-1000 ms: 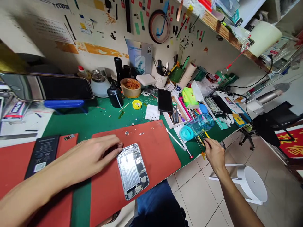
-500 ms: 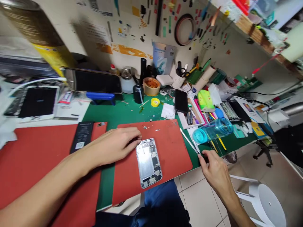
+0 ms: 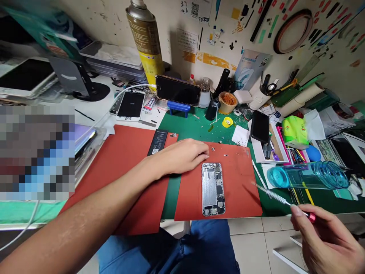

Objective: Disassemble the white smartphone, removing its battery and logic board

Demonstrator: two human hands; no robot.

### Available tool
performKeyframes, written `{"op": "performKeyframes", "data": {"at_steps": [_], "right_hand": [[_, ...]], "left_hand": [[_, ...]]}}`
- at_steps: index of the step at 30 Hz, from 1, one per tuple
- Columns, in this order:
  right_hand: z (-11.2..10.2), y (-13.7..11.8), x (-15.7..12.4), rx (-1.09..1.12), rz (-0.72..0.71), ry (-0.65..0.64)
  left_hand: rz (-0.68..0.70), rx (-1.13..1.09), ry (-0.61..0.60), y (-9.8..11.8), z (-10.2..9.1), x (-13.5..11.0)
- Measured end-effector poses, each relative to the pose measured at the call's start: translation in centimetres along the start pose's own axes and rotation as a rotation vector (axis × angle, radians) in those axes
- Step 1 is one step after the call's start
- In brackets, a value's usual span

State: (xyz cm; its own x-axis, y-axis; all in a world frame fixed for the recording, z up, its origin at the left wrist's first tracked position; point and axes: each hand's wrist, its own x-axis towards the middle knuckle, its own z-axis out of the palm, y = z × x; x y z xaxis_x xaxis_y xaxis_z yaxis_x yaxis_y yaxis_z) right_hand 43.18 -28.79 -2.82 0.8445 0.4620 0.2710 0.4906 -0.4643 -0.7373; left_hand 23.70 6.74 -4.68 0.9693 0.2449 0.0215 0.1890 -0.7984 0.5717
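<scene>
My right hand (image 3: 326, 234) grasps a slim precision screwdriver (image 3: 275, 197) near its red end, thumb and fingers pinched around it, with the thin tip pointing left over the right edge of the near-right red mat (image 3: 241, 198). The tip is well apart from the phone housing (image 3: 209, 190), which lies flat on that mat, its inside bare and its long side running near to far.

My left hand (image 3: 189, 154) rests loosely curled just beyond the housing's far-left corner. I cannot tell whether the fingertips touch it or pinch anything small.

To handle this well, I judge the tip should be brought in high and lowered steeply, so it cannot scrape across the bare board. A light grip suits so thin a driver, with the red end left free to spin. The left fingers could steady the housing by its rim, since the flat mat might let it slide.

I would watch the small loose parts (image 3: 213, 149) on the far side of the mat; a sleeve or knuckle could scatter them. The black battery (image 3: 157, 141) lies to the left, close to my left forearm, so that elbow is best moved gently.
</scene>
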Motion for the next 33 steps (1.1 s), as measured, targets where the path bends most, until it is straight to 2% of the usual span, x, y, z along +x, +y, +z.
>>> {"op": "performKeyframes", "data": {"at_steps": [2, 4, 10, 15, 22, 27, 33], "right_hand": [[0.7, -1.2, 0.2, 0.077, 0.045, 0.022], [1.8, -2.0, 1.0, 0.139, 0.027, -0.013], [5.0, -2.8, 2.9, 0.112, -0.241, -0.203], [7.1, -3.1, 2.6, 0.113, -0.201, -0.292], [7.7, -3.6, 1.9, 0.09, -0.262, -0.335], [7.9, -3.8, 0.7, 0.22, -0.316, -0.279], [9.3, -4.3, 0.3, 0.239, -0.405, -0.331]], "left_hand": [[-0.003, 0.006, -0.022, 0.1, -0.1, -0.1], [-0.016, 0.012, -0.048, 0.1, -0.2, -0.1], [-0.041, 0.001, -0.098, 0.1, -0.3, -0.2], [-0.046, 0.029, -0.166, 0.4, -0.7, -0.2], [-0.03, 0.024, -0.195, 0.3, -0.6, -0.3], [0.012, 0.041, -0.204, 0.1, -0.3, -0.5], [0.016, 0.075, -0.232, 0.2, -0.3, -0.4]]}}
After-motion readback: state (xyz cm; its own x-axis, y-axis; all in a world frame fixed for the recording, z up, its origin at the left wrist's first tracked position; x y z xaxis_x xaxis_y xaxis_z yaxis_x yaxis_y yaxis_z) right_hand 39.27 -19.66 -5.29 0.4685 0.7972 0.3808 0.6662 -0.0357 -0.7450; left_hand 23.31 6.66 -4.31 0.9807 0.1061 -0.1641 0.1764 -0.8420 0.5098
